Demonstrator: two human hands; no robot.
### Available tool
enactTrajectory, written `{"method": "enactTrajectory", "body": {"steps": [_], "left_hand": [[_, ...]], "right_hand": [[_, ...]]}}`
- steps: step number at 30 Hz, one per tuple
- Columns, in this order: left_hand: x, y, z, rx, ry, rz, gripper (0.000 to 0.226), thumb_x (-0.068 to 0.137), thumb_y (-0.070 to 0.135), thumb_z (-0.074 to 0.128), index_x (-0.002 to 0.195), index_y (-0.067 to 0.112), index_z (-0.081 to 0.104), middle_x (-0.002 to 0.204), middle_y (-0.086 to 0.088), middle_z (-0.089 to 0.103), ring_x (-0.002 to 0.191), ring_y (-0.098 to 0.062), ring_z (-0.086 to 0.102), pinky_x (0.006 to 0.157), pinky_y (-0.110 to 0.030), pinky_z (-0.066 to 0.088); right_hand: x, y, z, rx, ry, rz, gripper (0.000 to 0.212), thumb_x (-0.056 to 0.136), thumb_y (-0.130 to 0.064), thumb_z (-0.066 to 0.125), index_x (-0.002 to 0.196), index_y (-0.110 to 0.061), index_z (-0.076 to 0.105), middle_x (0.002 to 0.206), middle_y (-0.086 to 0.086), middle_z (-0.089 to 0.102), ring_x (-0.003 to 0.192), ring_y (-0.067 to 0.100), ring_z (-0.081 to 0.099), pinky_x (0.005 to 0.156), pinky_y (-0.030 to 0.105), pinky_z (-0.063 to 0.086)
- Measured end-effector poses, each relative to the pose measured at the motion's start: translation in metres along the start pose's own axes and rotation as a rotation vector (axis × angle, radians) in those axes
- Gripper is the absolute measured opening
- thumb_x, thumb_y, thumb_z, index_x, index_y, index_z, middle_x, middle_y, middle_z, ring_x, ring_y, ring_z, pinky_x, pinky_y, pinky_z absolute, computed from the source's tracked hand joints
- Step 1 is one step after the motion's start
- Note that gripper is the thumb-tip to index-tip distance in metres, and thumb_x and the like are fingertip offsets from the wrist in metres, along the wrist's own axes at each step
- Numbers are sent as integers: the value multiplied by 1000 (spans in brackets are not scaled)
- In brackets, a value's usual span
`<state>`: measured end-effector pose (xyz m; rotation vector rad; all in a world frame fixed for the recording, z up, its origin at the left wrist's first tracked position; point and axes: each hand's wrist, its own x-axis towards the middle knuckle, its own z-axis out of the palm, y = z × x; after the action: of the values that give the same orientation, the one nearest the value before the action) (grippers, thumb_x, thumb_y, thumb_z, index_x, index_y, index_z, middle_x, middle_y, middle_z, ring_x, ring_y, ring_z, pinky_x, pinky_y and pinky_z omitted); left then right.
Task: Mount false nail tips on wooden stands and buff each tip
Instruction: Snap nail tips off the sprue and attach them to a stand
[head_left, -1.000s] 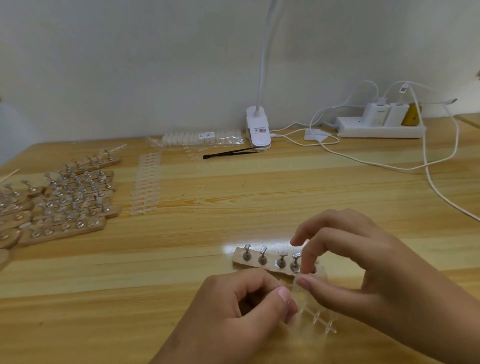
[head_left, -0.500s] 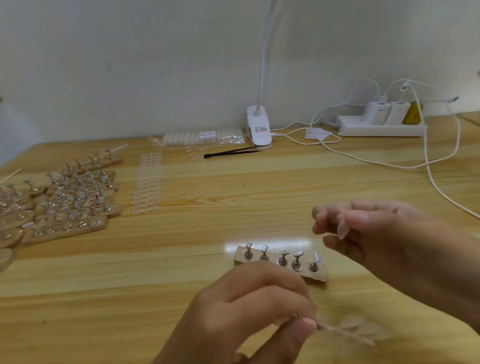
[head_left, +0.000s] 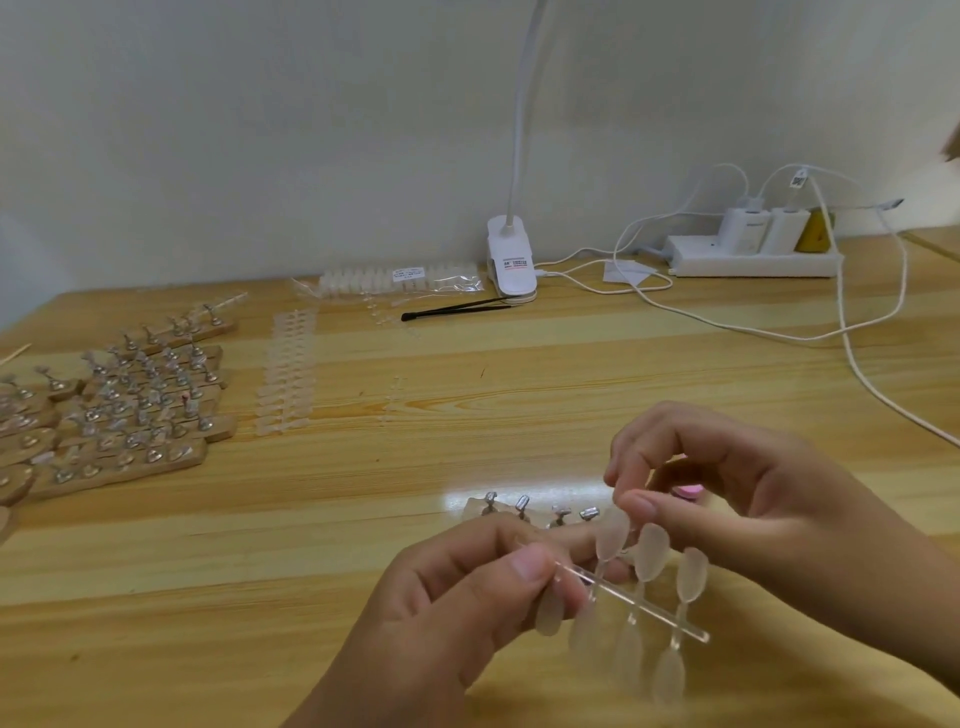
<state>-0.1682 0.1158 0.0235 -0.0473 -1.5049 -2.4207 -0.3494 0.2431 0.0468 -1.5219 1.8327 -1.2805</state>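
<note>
My left hand (head_left: 457, 597) pinches one end of a clear plastic sprue (head_left: 639, 603) that carries several translucent nail tips on both sides. My right hand (head_left: 727, 499) reaches in from the right, its thumb and forefinger pinching the top of the nail tip (head_left: 613, 532) nearest my left hand. Just behind the hands lies a small wooden stand (head_left: 524, 512) with a row of metal pegs, its right end hidden by my fingers.
Many wooden stands (head_left: 130, 410) with mounted tips crowd the table's left side. Strips of nail tips (head_left: 285, 374) lie beside them. At the back stand a bag of tips (head_left: 400, 278), a black tool (head_left: 457, 310), a clip lamp (head_left: 511, 260), and a power strip (head_left: 753, 260) with trailing cables.
My left hand has lifted the sprue of tips up and turned it into view. My right hand came back down from the right onto a tip on the sprue.
</note>
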Motion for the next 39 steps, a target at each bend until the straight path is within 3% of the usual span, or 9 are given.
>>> {"method": "enactTrajectory", "body": {"steps": [8,12,16,20,24,28,31,35,39], "left_hand": [[1,0,-2,64,88,-17,11,81,28,72,74,20,73,79,5,73,84,-2,69,72,-12,50],[-1,4,-4,418,48,-26,18,82,28,57,71,21,70,105,3,75,94,-8,69,79,-14,49],[1,19,-18,885,147,115,17,70,32,53,56,26,59,91,8,68,82,-7,62,73,-17,45],[11,33,-43,966,305,-89,23,63,44,52,52,24,58,107,23,62,101,5,57,88,-27,45],[16,33,-53,1080,236,-246,20,72,30,50,57,21,58,114,33,63,113,12,52,96,-28,40],[12,31,-49,1180,150,-283,18,71,28,51,62,15,61,107,28,65,85,11,58,68,-9,38],[10,37,-48,1164,26,-342,19,76,25,53,65,11,60,105,21,67,71,4,58,63,-8,40],[9,54,-51,1100,-135,-484,17,79,37,52,69,28,63,112,23,69,91,-9,64,79,-28,49],[8,59,-50,1040,-186,-555,21,84,28,53,65,30,63,109,19,71,81,7,61,69,-8,42]], "right_hand": [[-1,-2,-2,-187,15,-130,20,73,-55,70,87,-41,66,105,-13,66,98,16,61,75,17,45],[1,-2,-3,-170,48,-166,19,74,-51,71,85,-37,66,103,-11,66,98,17,63,76,20,46],[4,1,-14,-129,72,-151,20,73,-51,71,83,-34,68,101,-12,67,101,13,65,83,19,50],[5,7,-16,-336,53,-136,21,72,-59,67,79,-39,65,103,-19,63,96,4,61,78,10,45],[2,9,-9,-383,78,-175,19,76,-58,65,82,-40,62,106,-20,59,94,6,60,72,16,47],[-1,10,-2,-438,113,-246,21,79,-54,63,84,-33,62,110,-22,55,95,3,57,58,3,39],[-1,14,0,-480,115,-280,23,80,-51,64,84,-28,63,114,-17,54,104,2,55,71,3,38],[-2,18,2,-546,65,-371,24,83,-49,65,84,-25,65,118,-11,55,105,4,54,82,14,43],[-1,22,5,-594,45,-428,27,84,-49,64,82,-22,67,119,-8,56,105,13,55,84,26,46]]}}
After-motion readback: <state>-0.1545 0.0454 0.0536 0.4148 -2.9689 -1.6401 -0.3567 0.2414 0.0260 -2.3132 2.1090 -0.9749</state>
